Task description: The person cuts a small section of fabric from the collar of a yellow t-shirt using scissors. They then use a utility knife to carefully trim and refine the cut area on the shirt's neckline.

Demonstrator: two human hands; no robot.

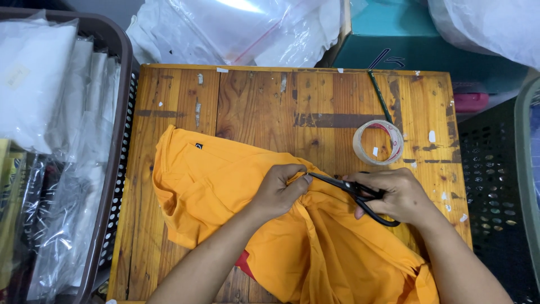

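wooden table [253, 107] | crumpled orange garment [225, 197] pinched by left hand [278, 191] | right hand [396, 197] gripping black scissors [351, 191]

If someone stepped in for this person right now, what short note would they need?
Left hand: pinching a fold of the orange garment on the wooden table.
Right hand: gripping black scissors, tips pointing at the pinched fold.
Nearby: tape roll and green pencil at the table's far right; basket of bagged items to the left.
Done: no cut visible. Left: the snip at the fold, apparently.
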